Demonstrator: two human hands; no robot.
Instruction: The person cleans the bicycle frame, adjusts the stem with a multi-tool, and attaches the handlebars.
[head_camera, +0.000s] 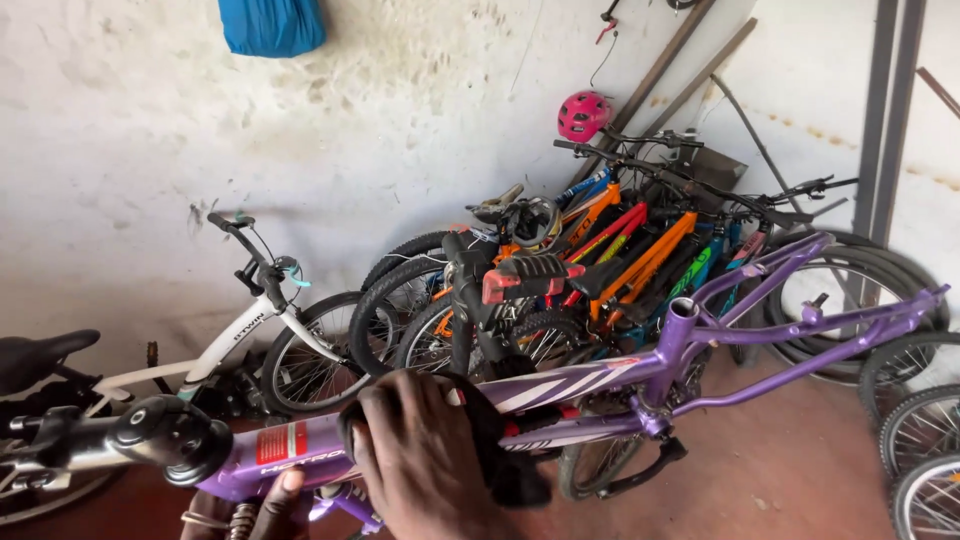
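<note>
A purple bicycle frame (720, 340) lies across the view with no seat and no rear wheel, its black stem (165, 435) at the left. My right hand (425, 460) presses a black cloth (505, 455) onto the frame's top tube. My left hand (275, 505) grips the underside of the frame near the head tube, with only the fingers showing at the bottom edge.
A white bicycle (255, 335) leans on the wall at left. Several orange, red and blue bicycles (600, 250) are packed against the wall behind, with a pink helmet (583, 115) above. Loose wheels (920, 430) stand at right. A blue bag (272, 25) hangs up top.
</note>
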